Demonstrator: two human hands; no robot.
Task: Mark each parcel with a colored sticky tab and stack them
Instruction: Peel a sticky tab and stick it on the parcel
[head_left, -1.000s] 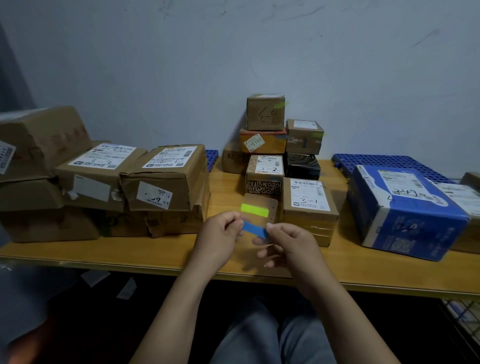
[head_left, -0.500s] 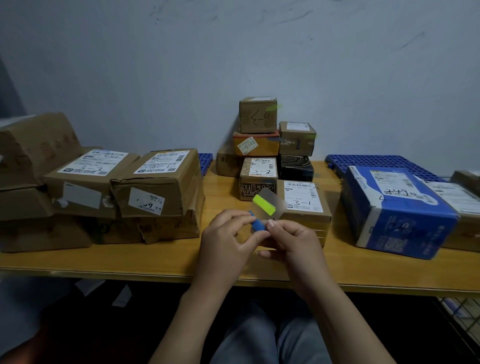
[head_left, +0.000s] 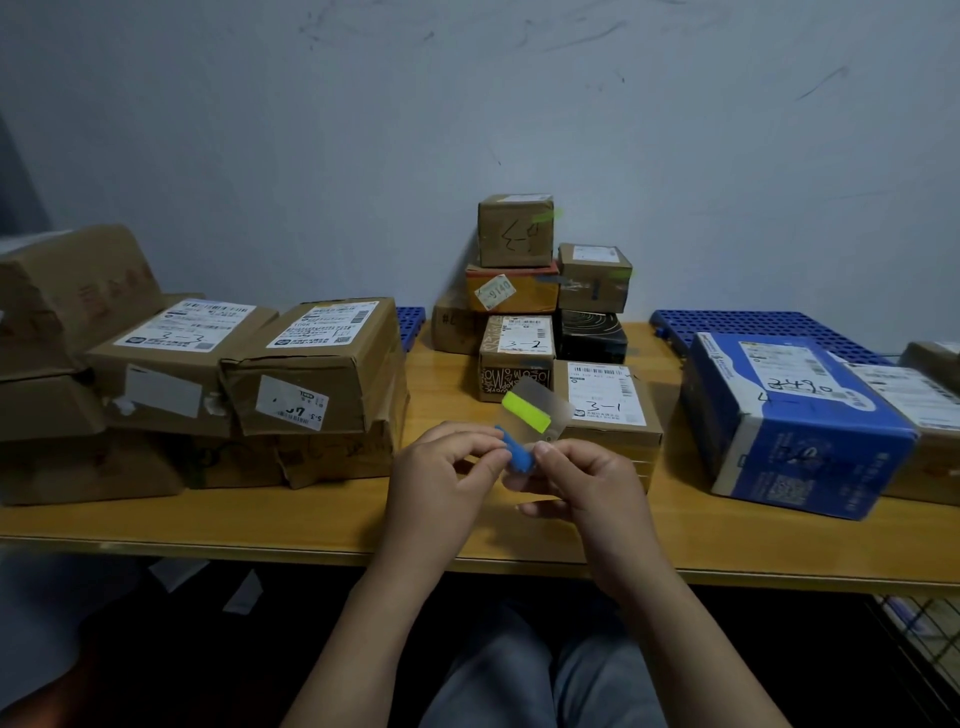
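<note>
My right hand (head_left: 587, 491) pinches a clear plastic tab sheet (head_left: 535, 413) that carries a yellow-green tab strip (head_left: 525, 410). My left hand (head_left: 441, 478) pinches a blue sticky tab (head_left: 517, 454) at the sheet's lower edge. Both hands hover over the front of the wooden table (head_left: 311, 519). Just behind them lies a brown parcel marked 3-1 (head_left: 605, 410). A stack of small parcels (head_left: 519, 291) stands at the back centre, some with green tabs sticking out.
Large brown parcels (head_left: 311, 374) crowd the left side of the table. A blue parcel (head_left: 789, 415) lies at the right, with another labelled parcel (head_left: 914, 410) beside it. Blue plastic pallets (head_left: 753, 325) lean at the wall. My knees are under the table edge.
The tab sheet has tilted upward in my right hand. My left fingers have closed on the blue tab and pulled it away from the sheet. The camera view shifted slightly.
</note>
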